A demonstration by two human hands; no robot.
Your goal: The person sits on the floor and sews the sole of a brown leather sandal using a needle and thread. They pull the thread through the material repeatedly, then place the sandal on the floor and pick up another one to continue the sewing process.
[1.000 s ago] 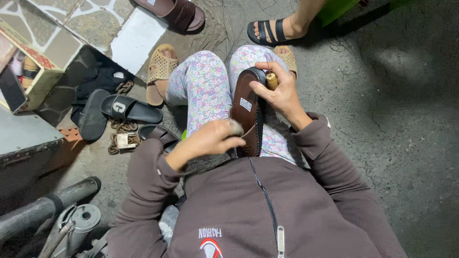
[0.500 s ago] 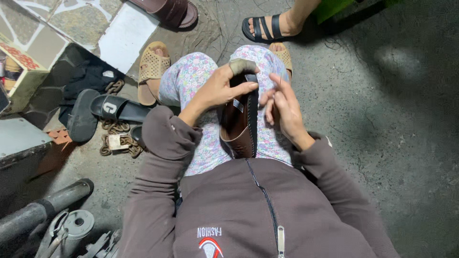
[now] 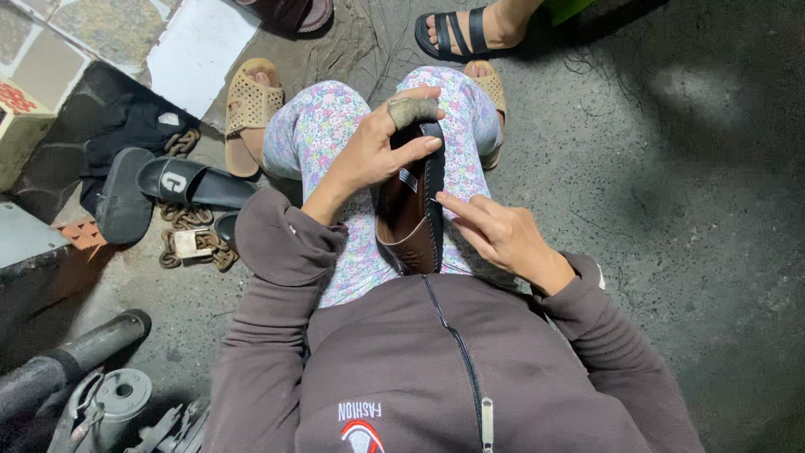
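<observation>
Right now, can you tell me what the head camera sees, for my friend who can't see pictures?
A seated person holds a brown shoe on their lap, the left hand gripping its toe end and the right hand touching its stitched edge. The left index finger wears a wrapped cover. On the concrete ground lie a black slide sandal and a chain with a padlock.

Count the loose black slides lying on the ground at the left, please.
2: one black slide strap-up beside the chain, another sole-up just left of it. More may be hidden.
</observation>
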